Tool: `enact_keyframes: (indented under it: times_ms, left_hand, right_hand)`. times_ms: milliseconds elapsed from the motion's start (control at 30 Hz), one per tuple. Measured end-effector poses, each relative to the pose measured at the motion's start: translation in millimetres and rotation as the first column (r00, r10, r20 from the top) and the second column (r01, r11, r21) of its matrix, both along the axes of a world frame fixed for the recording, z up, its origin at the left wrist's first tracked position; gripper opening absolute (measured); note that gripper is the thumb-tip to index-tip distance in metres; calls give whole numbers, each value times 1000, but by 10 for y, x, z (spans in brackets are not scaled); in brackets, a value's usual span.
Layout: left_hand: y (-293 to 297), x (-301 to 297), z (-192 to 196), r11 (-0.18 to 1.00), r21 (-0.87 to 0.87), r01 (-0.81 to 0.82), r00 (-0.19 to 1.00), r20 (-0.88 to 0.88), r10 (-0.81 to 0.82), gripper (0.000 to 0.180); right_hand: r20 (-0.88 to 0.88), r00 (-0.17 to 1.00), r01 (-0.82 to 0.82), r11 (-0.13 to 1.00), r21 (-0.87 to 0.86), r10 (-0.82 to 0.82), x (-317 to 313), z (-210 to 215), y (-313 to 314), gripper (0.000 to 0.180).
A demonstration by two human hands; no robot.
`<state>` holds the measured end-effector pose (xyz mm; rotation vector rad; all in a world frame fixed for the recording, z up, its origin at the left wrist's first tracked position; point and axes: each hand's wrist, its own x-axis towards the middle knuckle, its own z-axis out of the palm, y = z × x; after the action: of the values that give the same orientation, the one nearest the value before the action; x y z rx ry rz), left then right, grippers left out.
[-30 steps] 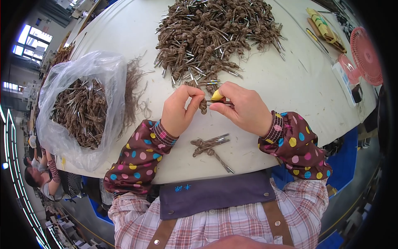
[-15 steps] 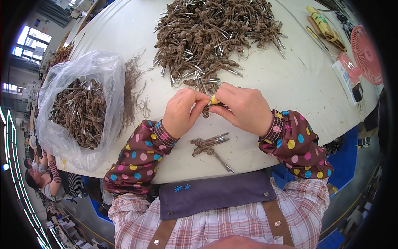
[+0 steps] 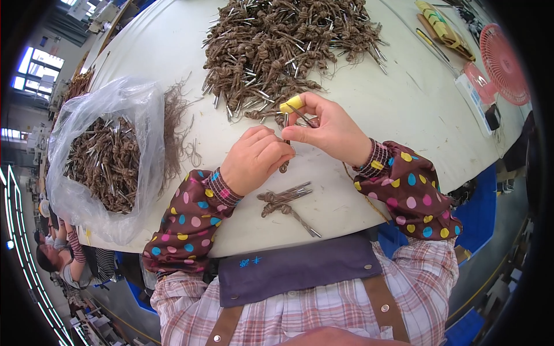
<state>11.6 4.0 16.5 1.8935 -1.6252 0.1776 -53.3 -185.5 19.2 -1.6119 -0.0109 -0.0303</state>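
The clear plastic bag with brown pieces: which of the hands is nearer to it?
Left. The left hand is just right of the plastic bag, apart from it; the right hand is farther right, beyond the left.

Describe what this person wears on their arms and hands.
Both forearms wear brown oversleeves with coloured polka dots and striped knit cuffs: the left sleeve, the right sleeve. The left hand is bare. The right hand is bare except for a yellow cap on one fingertip.
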Motion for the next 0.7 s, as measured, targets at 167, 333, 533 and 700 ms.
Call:
enact_keyframes:
  times_ms: [167,333,533,700]
  left_hand:
    - [44,8,-55,999,-7,-32,999,-32,32,10]
    - [160,252,-118,934,7,-358,446,-877,177,16]
    - [117,86,176,957,56,-285,865,-414,282,42]
    - [65,-74,116,984,167,-65,910,-394,127,58]
  right_hand:
    - [35,998,-45,999,28,44,23,6,-33,24]
    - [-29,999,37,996,77,-35,15,48,-167,25]
    - [9,1000,7,999,37,-7,-8,70,-144,24]
    - [56,998,41,992,-118,-35,-76,142,-63,21]
